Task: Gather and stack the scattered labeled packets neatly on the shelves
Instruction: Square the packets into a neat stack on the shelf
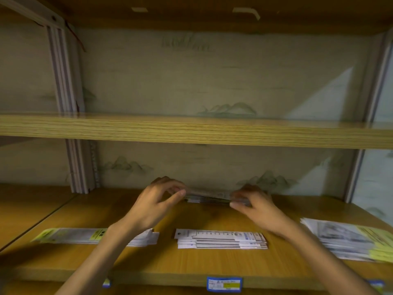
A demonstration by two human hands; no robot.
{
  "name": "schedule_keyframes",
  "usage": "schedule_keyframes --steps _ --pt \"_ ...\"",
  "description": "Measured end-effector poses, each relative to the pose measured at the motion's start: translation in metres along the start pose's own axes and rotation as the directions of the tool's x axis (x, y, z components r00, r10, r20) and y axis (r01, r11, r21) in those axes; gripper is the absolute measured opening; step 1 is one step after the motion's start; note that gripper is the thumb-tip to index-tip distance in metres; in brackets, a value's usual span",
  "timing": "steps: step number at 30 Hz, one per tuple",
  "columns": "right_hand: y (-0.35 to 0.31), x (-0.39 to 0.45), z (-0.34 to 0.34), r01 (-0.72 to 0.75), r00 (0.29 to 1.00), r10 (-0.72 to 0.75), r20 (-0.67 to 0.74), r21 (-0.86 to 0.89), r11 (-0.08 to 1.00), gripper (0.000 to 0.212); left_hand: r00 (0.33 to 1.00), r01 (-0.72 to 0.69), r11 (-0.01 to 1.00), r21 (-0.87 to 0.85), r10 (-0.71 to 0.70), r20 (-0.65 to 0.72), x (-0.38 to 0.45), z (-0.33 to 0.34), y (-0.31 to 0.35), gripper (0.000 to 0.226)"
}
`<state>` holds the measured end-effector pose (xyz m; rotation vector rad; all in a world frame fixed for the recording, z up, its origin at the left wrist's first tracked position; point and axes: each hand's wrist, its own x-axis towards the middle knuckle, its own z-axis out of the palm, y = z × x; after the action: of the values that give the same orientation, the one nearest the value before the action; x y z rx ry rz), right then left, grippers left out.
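A thin stack of labeled packets [207,197] lies near the back of the lower wooden shelf [148,260]. My left hand [158,201] pinches its left end with thumb and fingers. My right hand [252,202] grips its right end. Motion blur hides the packets' print. In front lie three more piles: a long one with yellow labels [74,235] at the left, partly under my left forearm, a white one [221,239] in the middle, and a fanned one with yellow edges [348,239] at the right.
An upper wooden shelf [191,130] runs across above, bare on top. Metal uprights stand at the left [78,165] and right [357,173]. A blue price tag [224,284] sits on the lower shelf's front edge. Patterned wall behind.
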<state>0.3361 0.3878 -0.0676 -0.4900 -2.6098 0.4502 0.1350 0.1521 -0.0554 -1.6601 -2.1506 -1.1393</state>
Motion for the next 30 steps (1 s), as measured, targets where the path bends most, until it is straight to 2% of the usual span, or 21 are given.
schedule_keyframes --steps 3,5,9,13,17,21,26,30 --pt "0.010 0.034 0.003 -0.047 0.999 0.048 -0.004 -0.270 0.962 0.043 1.000 -0.003 1.000 0.019 0.003 0.012 0.007 -0.001 -0.006 0.015" --pt "0.014 0.049 0.010 -0.071 0.996 0.084 0.025 -0.322 0.944 0.048 0.999 0.002 1.000 0.030 -0.003 0.037 0.011 0.001 -0.010 0.017" --pt "0.023 0.064 0.024 -0.079 0.989 0.114 0.097 -0.312 0.947 0.053 0.998 0.008 0.998 0.058 -0.011 0.054 0.015 0.008 -0.016 0.026" --pt "0.028 0.070 0.030 -0.076 0.987 0.117 0.114 -0.314 0.947 0.040 0.998 -0.014 0.996 0.088 0.008 0.068 0.016 0.012 -0.022 0.027" --pt "0.028 0.077 0.028 -0.104 0.986 0.131 0.104 -0.235 0.966 0.028 0.997 -0.016 0.994 0.112 0.007 0.080 0.018 0.012 -0.028 0.026" --pt "0.029 0.083 0.026 -0.127 0.980 0.153 0.124 -0.192 0.973 0.035 0.997 -0.009 0.994 0.108 0.001 0.080 0.022 0.009 -0.027 0.024" --pt "0.027 0.082 0.026 -0.098 0.988 0.120 0.100 -0.200 0.975 0.031 0.997 -0.016 0.986 0.165 0.003 0.080 0.021 0.009 -0.026 0.025" --pt "0.019 0.072 0.024 -0.017 0.999 0.030 0.040 -0.299 0.954 0.032 0.998 -0.021 0.955 0.295 0.004 0.057 0.024 0.009 -0.020 0.035"
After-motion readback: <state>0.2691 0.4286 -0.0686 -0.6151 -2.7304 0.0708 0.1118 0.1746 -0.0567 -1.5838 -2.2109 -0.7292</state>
